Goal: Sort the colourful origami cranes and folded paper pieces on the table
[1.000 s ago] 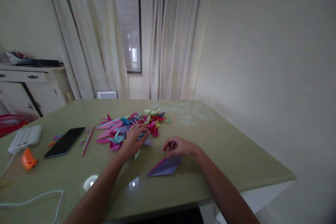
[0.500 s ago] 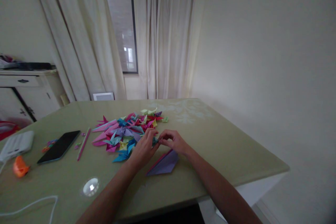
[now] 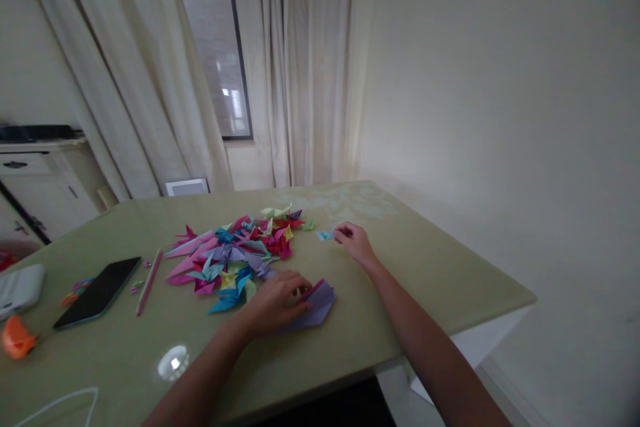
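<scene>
Pinched between the fingertips of my right hand (image 3: 354,242) is a small light-blue origami piece (image 3: 326,235), held over the table to the right of a pile of folded paper. My left hand (image 3: 280,301) is low over the near side of the pile, at the left end of a purple folded paper (image 3: 320,307) with a pink-red edge. Its thumb and bent fingers are apart and overlap that paper, covering its left part. Behind my left hand, the pile of origami pieces (image 3: 235,250) spreads in pink, red, blue, purple, yellow and green.
On the left of the table (image 3: 425,293) are a pink pencil (image 3: 149,283), a black tablet (image 3: 97,293), an orange object (image 3: 18,337), a white device (image 3: 20,290) and a white cable (image 3: 60,400). A clear round glass object (image 3: 173,363) is near my left forearm.
My hands have parted. The right one has carried the light-blue piece away to the right and farther back, while the left has come down to the purple paper. The view has turned slightly right.
</scene>
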The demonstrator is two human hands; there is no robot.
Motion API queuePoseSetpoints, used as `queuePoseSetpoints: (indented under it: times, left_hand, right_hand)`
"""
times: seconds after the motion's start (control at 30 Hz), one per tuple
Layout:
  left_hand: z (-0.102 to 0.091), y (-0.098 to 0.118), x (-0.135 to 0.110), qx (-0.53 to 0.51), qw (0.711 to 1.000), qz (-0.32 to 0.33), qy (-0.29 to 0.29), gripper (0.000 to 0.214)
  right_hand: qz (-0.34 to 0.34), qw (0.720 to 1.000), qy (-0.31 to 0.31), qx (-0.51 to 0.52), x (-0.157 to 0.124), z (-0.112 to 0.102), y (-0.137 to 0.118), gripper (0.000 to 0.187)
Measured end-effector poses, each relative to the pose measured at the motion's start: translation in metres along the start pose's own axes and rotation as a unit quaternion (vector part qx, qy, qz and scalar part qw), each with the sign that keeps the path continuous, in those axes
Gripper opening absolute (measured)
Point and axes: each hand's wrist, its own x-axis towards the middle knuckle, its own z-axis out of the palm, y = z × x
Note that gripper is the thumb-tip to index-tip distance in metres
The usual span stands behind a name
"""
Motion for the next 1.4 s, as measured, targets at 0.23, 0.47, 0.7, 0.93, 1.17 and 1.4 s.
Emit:
queuePoseSetpoints:
  times: [0.23, 0.47, 0.7, 0.93, 1.17, 1.4]
  left_hand:
    - [-0.003, 0.005, 0.012, -0.059, 0.998, -0.016, -0.008, 0.023]
    - [-0.015, -0.026, 0.05, 0.326, 0.927, -0.146, 0.116, 0.024]
    - [0.0, -0.049, 0.043, 0.403, 0.896, -0.15, 0.111, 0.03]
    - [0.009, -0.042, 0.039, 0.226, 0.968, -0.088, 0.064, 0.026]
    - [0.011, -0.024, 0.046, 0.031, 0.989, -0.054, 0.133, 0.014]
    - [0.016, -0.033, 0.043, 0.036, 0.988, -0.055, 0.141, 0.015]
  right_hand:
    - [0.03, 1.0, 0.009, 0.0, 0.0, 0.007, 0.01, 0.019]
    - [0.07, 0.994, -0.003, 0.08, 0.0, 0.013, 0.004, 0.017]
    - [0.088, 0.982, -0.013, 0.166, -0.003, 0.015, -0.005, 0.025]
    - [0.105, 0.965, -0.034, 0.237, -0.012, 0.025, -0.017, 0.034]
    - [0.092, 0.953, -0.121, 0.263, -0.021, 0.031, -0.023, 0.032]
    - [0.052, 0.961, -0.124, 0.242, -0.019, 0.033, -0.017, 0.03]
